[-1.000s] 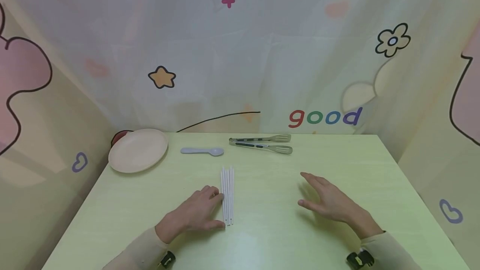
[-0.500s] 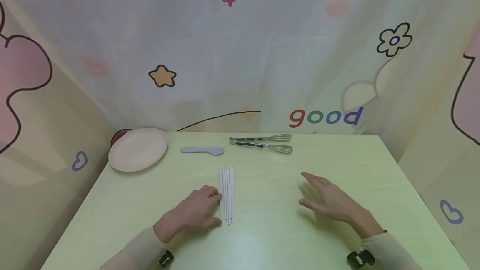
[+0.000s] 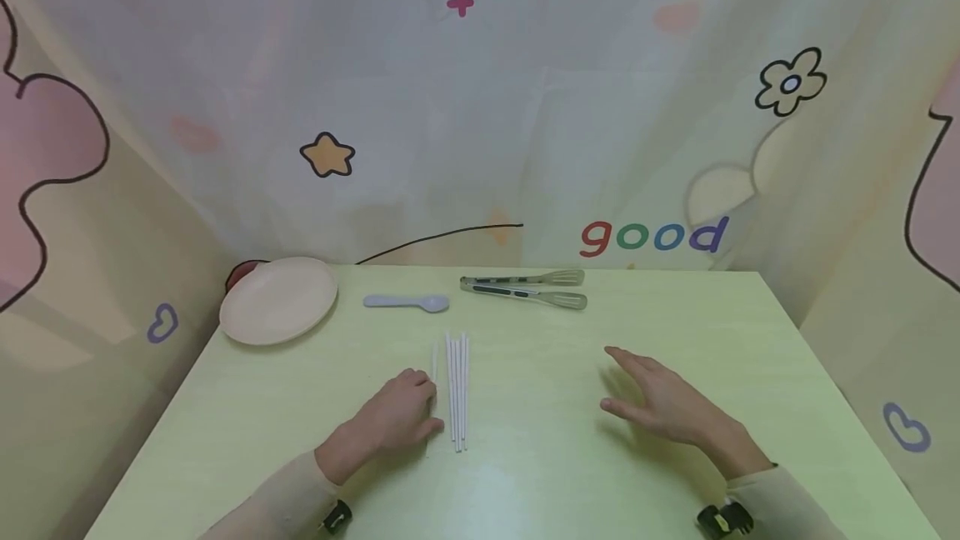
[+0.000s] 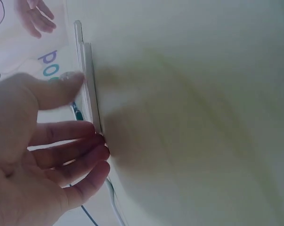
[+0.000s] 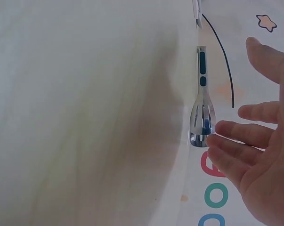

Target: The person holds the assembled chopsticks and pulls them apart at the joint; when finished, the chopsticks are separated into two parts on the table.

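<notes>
Several white chopsticks [image 3: 457,390] lie side by side on the table, pointing away from me. A single chopstick [image 3: 433,363] lies just left of this bundle, its middle covered by my left hand [image 3: 390,415]. The left fingers are relaxed, with the fingertips right at that single chopstick; in the left wrist view the thumb [image 4: 66,89] stands apart from the fingers. My right hand [image 3: 660,398] hovers over the right side of the table, fingers extended, holding nothing.
A round pale plate [image 3: 279,301] stands at the back left corner. A light purple spoon [image 3: 405,302] lies beside it, then metal tongs [image 3: 525,288] further right along the back edge. Printed curtains [image 3: 480,107] close off the back and sides.
My left hand has drawn one chopstick leftward, opening a small gap from the bundle. The right hand has stayed almost still.
</notes>
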Tool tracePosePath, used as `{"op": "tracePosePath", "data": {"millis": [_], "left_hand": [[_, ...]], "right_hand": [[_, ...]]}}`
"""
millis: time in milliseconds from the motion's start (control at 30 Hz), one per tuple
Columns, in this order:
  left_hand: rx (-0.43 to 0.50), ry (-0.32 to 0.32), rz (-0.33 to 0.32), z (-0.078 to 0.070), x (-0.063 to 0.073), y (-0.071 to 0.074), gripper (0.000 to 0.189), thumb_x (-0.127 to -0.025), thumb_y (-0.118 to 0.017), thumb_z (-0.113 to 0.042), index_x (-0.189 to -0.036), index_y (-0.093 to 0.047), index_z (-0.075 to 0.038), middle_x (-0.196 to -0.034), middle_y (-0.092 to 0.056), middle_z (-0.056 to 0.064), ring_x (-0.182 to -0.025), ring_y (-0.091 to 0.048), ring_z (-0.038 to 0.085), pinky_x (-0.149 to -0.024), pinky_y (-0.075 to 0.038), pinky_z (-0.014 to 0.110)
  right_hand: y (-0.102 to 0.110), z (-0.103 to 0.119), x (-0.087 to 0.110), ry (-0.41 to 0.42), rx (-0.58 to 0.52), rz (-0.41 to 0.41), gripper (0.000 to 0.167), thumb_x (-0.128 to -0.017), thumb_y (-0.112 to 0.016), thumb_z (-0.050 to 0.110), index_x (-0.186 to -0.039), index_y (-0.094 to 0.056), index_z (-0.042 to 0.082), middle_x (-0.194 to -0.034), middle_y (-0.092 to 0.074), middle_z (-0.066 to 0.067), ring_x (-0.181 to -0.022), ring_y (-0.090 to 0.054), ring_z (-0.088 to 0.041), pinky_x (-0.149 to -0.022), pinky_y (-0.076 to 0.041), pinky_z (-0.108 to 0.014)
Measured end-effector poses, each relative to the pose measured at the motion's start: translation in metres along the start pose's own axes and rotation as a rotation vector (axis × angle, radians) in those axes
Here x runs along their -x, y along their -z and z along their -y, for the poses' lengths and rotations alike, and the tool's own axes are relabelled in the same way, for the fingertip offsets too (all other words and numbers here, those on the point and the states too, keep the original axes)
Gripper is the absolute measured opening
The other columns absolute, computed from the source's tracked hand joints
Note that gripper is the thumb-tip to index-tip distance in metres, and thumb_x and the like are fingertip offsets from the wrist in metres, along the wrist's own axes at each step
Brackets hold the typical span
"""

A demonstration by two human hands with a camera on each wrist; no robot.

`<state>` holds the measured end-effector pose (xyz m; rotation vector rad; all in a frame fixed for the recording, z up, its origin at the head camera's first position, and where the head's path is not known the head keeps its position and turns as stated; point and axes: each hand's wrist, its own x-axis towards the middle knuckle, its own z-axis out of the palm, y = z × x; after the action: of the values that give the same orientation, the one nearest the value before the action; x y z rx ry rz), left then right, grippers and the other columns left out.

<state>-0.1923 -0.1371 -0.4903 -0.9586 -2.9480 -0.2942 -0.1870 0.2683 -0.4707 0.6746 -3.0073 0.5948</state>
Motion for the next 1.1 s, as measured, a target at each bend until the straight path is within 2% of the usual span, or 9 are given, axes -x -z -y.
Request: {"op": "tracePosePath", "data": {"millis": [167,367,433,600,800,933,1100], "left_hand": [[0.004,0.027,-0.003,-0.001,-0.004,0.001,0.019,-0.081,-0.074,-0.016,-0.077,-0.058,-0.007,-0.074,-0.048,-0.001,-0.068,-0.043,0.014,-0.064,-0.041,0.028],[-0.011,0.047,-0.009,-0.003,-0.009,0.003,0.02,-0.077,-0.071,-0.003,-0.071,-0.053,-0.008,-0.063,-0.046,0.0,-0.058,-0.042,0.013,-0.052,-0.041,0.027],[0.014,0.081,0.002,-0.005,-0.009,0.004,0.022,-0.075,-0.071,0.0,-0.073,-0.051,-0.009,-0.062,-0.046,0.0,-0.057,-0.043,0.013,-0.049,-0.04,0.027],[0.064,0.153,0.015,-0.007,-0.006,0.005,0.019,-0.08,-0.065,0.001,-0.075,-0.049,-0.007,-0.06,-0.045,0.002,-0.053,-0.042,0.015,-0.043,-0.037,0.026],[0.105,0.224,0.02,-0.004,0.002,0.006,0.021,-0.081,-0.06,0.006,-0.069,-0.05,-0.007,-0.057,-0.044,0.002,-0.05,-0.039,0.014,-0.039,-0.033,0.024],[0.107,0.234,0.031,-0.002,0.004,0.006,0.019,-0.082,-0.059,0.005,-0.068,-0.052,-0.007,-0.058,-0.045,0.002,-0.05,-0.04,0.014,-0.04,-0.034,0.024],[0.088,0.246,0.013,0.001,0.005,0.006,0.021,-0.081,-0.058,0.005,-0.065,-0.051,-0.007,-0.058,-0.044,0.001,-0.05,-0.038,0.014,-0.04,-0.033,0.025]], "right_hand": [[0.003,-0.002,0.005,-0.017,0.005,-0.008,0.081,-0.088,-0.061,0.058,-0.148,-0.038,0.008,-0.144,-0.049,-0.018,-0.128,-0.049,-0.041,-0.101,-0.041,-0.059],[0.006,-0.006,0.012,-0.026,0.013,-0.038,0.079,-0.089,-0.061,0.056,-0.146,-0.04,0.006,-0.142,-0.051,-0.019,-0.127,-0.05,-0.042,-0.101,-0.041,-0.059],[0.006,-0.007,0.014,-0.03,0.013,-0.042,0.078,-0.09,-0.06,0.055,-0.146,-0.041,0.006,-0.141,-0.052,-0.02,-0.126,-0.051,-0.042,-0.1,-0.041,-0.059],[0.004,-0.007,0.016,-0.033,0.0,-0.048,0.076,-0.09,-0.061,0.053,-0.145,-0.042,0.006,-0.139,-0.053,-0.021,-0.124,-0.052,-0.043,-0.099,-0.042,-0.06],[-0.001,-0.005,0.01,-0.01,-0.011,-0.045,0.075,-0.09,-0.06,0.055,-0.145,-0.043,0.006,-0.139,-0.054,-0.019,-0.125,-0.052,-0.041,-0.1,-0.043,-0.058],[-0.002,-0.003,0.008,-0.007,0.004,-0.045,0.074,-0.091,-0.059,0.055,-0.144,-0.044,0.006,-0.139,-0.054,-0.019,-0.124,-0.053,-0.04,-0.1,-0.042,-0.058],[-0.002,-0.003,0.007,-0.005,-0.001,-0.05,0.073,-0.091,-0.059,0.054,-0.143,-0.045,0.005,-0.138,-0.055,-0.019,-0.123,-0.053,-0.041,-0.1,-0.042,-0.058]]}}
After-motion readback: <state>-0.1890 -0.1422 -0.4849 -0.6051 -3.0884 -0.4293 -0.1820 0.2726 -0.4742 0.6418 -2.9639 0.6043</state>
